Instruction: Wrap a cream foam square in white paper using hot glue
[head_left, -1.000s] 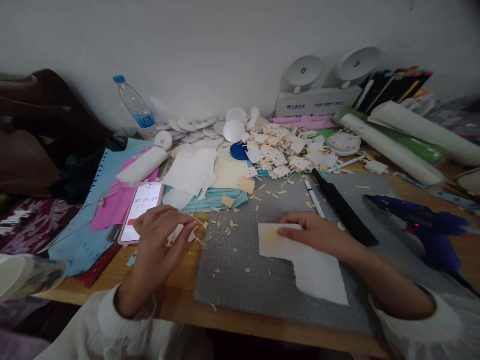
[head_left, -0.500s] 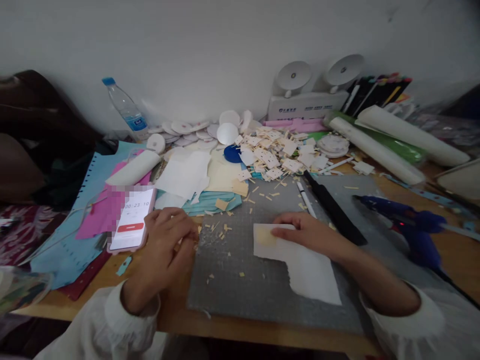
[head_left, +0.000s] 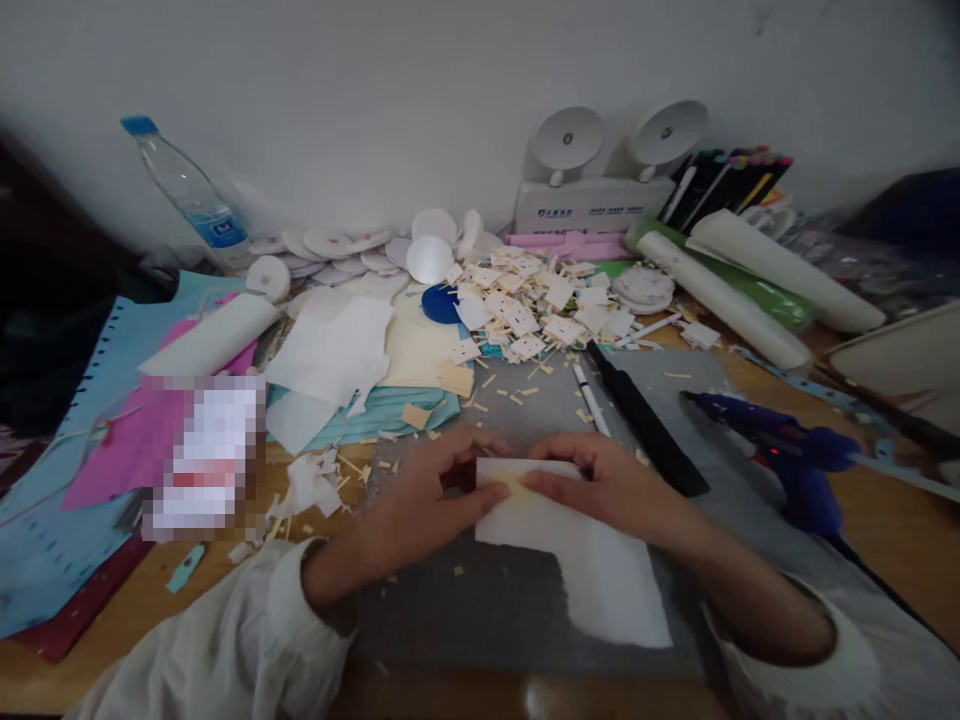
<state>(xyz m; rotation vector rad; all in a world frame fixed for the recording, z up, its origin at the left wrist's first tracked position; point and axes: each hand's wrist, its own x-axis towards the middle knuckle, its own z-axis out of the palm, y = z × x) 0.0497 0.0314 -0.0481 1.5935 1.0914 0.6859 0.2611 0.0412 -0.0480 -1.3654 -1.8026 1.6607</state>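
Both hands grip a torn L-shaped piece of white paper over the grey cutting mat. My left hand pinches its upper left edge, thumb on top. My right hand holds the upper edge, its thumb close beside the left one. Near the two thumb tips a pale yellow patch shows on or through the paper; whether a separate piece lies beneath I cannot tell. The fingers behind the paper are partly hidden. Past my right hand lie a white pen and a long black tool.
A blue glue gun with a lit red light lies on the right. At the back is a heap of small cream cut-outs. White sheets, a blurred phone and a water bottle are on the left.
My left hand has moved right from beside the phone and now grips the paper's left part. My right hand still holds the paper. The view has shifted a little.
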